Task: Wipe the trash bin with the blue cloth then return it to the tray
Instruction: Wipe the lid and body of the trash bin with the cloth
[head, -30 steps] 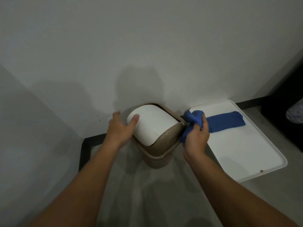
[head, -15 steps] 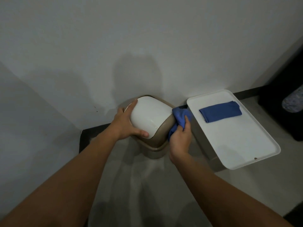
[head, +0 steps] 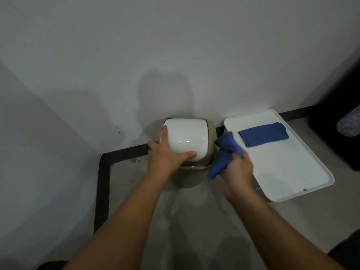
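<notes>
A small tan trash bin [head: 188, 176] with a white swing lid [head: 187, 134] stands on the floor against the wall. My left hand [head: 165, 154] grips the lid's left and front edge, thumb across the front. My right hand [head: 236, 170] is closed on a crumpled blue cloth [head: 224, 152], which presses against the bin's right side near the rim. To the right lies a white tray [head: 288, 172], and a second, folded blue cloth [head: 264, 134] rests on its far part.
White walls meet in a corner at the left, with a black baseboard [head: 102, 184] along the floor. A dark object [head: 339, 137] stands at the far right beside the tray. Grey floor stretches toward me.
My left hand has shifted round the lid, which has turned to face me squarely. My right hand and the crumpled cloth have slid down the bin's right side. The view has shifted slightly.
</notes>
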Demonstrator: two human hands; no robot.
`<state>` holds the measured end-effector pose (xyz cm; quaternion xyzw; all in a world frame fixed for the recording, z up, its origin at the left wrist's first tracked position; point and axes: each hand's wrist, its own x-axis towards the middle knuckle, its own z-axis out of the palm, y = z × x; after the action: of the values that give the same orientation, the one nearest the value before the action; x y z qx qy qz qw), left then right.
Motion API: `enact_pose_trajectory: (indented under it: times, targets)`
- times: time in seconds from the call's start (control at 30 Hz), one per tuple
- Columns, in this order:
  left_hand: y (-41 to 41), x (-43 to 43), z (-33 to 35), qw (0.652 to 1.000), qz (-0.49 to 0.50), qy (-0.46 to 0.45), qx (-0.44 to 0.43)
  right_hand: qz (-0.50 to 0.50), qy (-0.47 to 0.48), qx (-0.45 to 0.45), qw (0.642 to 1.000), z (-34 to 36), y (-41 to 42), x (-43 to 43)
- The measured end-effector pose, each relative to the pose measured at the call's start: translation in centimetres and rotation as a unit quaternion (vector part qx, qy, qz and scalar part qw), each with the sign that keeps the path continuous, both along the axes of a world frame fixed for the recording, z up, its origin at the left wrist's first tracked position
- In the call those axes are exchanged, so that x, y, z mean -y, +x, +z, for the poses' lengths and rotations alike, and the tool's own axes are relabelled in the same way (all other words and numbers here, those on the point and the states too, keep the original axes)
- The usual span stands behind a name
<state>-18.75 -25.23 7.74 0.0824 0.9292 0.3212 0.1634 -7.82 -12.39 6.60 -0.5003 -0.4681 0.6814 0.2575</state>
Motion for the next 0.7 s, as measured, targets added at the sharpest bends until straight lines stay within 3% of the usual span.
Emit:
enact_pose_trajectory:
  times: [0.17,0.3,0.7]
  targets:
    - [-1.0,-1.6,0.5,0.995,-0.017,0.050,-0.081,0.042,0.042,-0.006,0.998,0.3,-1.5,-2.9]
    - [-3.7,-1.4,-0.1,0.992,-0.089,0.085,-0.010,0.077,0.082,-0.006,0.994,-0.9,-2.2,-2.3]
    - [-1.6,-1.3,-0.4,0.996,-0.057,0.062,-0.017,-0.033,0.008,-0.021,0.999,-1.2,-3.9,5.4]
